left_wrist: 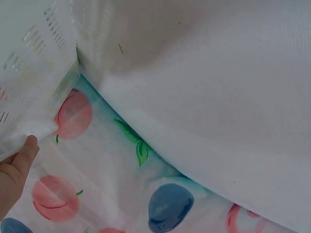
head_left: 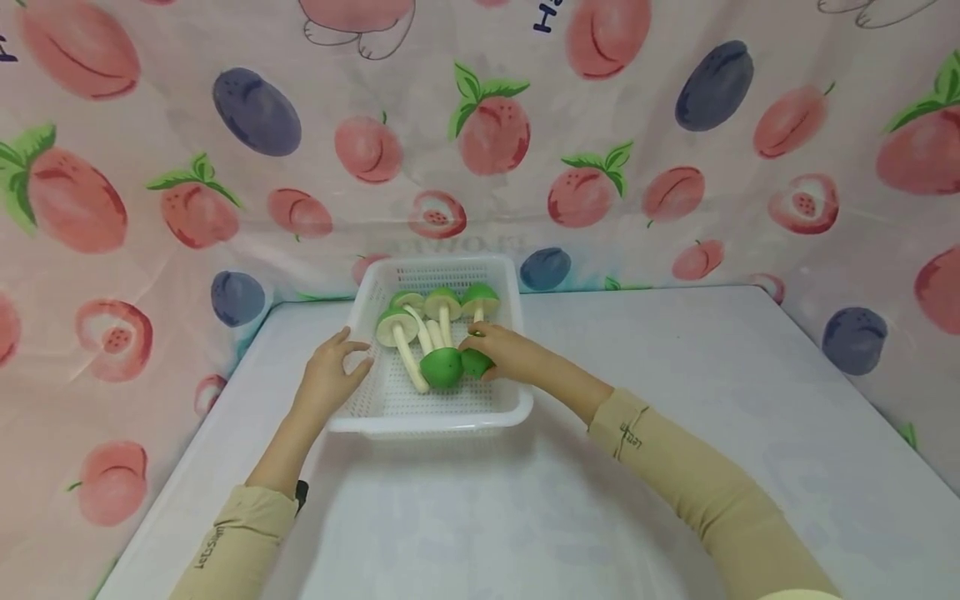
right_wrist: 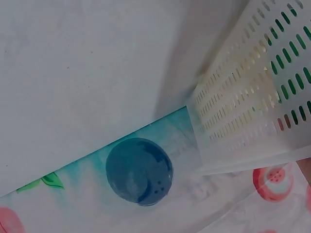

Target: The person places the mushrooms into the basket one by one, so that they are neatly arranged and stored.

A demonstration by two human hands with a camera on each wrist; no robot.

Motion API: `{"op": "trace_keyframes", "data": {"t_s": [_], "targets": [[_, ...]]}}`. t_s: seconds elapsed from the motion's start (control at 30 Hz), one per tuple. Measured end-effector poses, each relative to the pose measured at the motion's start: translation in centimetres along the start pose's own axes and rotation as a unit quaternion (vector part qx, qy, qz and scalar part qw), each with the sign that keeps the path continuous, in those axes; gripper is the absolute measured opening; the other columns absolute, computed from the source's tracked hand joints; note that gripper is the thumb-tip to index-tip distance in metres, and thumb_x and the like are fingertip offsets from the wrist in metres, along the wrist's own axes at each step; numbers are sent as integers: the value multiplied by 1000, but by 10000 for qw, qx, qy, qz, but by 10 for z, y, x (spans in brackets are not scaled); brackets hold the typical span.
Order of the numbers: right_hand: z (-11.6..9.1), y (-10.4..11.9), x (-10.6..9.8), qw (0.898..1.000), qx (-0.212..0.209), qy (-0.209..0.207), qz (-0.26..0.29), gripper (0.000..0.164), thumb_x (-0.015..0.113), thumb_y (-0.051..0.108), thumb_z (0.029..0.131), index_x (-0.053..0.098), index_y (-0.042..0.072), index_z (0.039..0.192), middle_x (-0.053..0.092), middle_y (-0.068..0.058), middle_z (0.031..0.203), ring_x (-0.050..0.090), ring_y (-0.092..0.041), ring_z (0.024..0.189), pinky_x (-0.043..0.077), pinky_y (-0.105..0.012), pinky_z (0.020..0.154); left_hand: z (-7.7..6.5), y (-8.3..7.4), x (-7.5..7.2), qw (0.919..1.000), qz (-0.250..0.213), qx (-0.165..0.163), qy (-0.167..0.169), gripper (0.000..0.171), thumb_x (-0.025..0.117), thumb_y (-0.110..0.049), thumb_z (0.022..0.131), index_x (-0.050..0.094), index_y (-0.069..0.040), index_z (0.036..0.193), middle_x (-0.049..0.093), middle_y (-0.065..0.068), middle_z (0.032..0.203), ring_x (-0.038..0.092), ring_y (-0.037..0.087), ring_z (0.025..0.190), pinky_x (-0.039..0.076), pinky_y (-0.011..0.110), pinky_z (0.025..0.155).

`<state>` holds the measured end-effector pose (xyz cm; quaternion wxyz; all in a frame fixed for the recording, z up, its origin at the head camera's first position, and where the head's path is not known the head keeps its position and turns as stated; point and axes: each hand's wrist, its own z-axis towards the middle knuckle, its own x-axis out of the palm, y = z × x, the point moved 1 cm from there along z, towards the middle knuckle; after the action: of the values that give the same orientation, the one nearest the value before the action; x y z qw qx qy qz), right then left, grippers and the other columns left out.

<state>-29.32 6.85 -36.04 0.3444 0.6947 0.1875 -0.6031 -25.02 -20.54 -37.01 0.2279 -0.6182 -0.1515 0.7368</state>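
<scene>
A white plastic basket (head_left: 431, 423) with slotted walls holds several toy mushrooms with green caps and pale stems. My left hand (head_left: 327, 377) rests at the basket's left rim, thumb and forefinger apart and reaching over the edge. In the left wrist view its fingers (left_wrist: 24, 158) touch the rim. My right hand (head_left: 504, 352) reaches inside on the right and grips a green-capped mushroom (head_left: 476, 363), partly covered by the fingers. Just left of it lies another mushroom (head_left: 442, 368), cap toward me. A third mushroom (head_left: 397, 327) leans at the left with its stem pointing forward.
The basket stands near the back of a white-covered table (head_left: 675, 400). Behind it hangs a fruit-print cloth (head_left: 480, 208), which also runs along both sides. The basket's slotted side wall (right_wrist: 243, 97) shows in the right wrist view.
</scene>
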Motion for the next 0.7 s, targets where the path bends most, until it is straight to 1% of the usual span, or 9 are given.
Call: {"op": "trace_keyframes", "data": {"t_s": [0.1, 0.23, 0.37, 0.5, 0.7], "targets": [[2, 0, 1, 10000, 9, 40, 40, 56, 78, 13, 76, 56, 10, 128, 43, -17, 141, 44, -34, 129, 43, -42, 105, 0, 0, 0, 10000, -6, 6, 4, 35, 59, -20, 91, 62, 3, 117, 35, 30, 145, 33, 51, 132, 29, 63, 106], [4, 1, 3, 9999, -53, 9, -93, 55, 79, 17, 76, 57, 9, 126, 49, -14, 134, 48, -32, 124, 45, -41, 102, 0, 0, 1, 10000, -24, -3, 5, 35, 59, -21, 91, 62, 3, 117, 34, 29, 146, 32, 51, 132, 29, 64, 106], [6, 1, 4, 9999, -39, 17, -157, 55, 79, 21, 76, 58, 8, 125, 51, -12, 130, 49, -31, 120, 46, -42, 99, 1, -1, 1, 10000, -12, 31, -6, 35, 59, -21, 91, 63, 2, 117, 35, 29, 145, 33, 51, 132, 29, 63, 106], [7, 0, 3, 9999, -129, -13, -80, 53, 78, 23, 77, 59, 6, 124, 53, -11, 127, 50, -29, 118, 46, -42, 98, 3, -1, 0, 10000, 4, 35, -29, 35, 60, -21, 91, 63, 2, 117, 35, 29, 145, 33, 51, 131, 30, 64, 106], [8, 0, 5, 9991, -380, 70, 172, 48, 76, 19, 79, 60, 3, 122, 55, -12, 127, 53, -27, 118, 47, -35, 99, 2, 0, 0, 10000, 9, 48, -46, 35, 60, -20, 90, 63, 2, 116, 36, 30, 144, 34, 52, 131, 30, 64, 105]]}}
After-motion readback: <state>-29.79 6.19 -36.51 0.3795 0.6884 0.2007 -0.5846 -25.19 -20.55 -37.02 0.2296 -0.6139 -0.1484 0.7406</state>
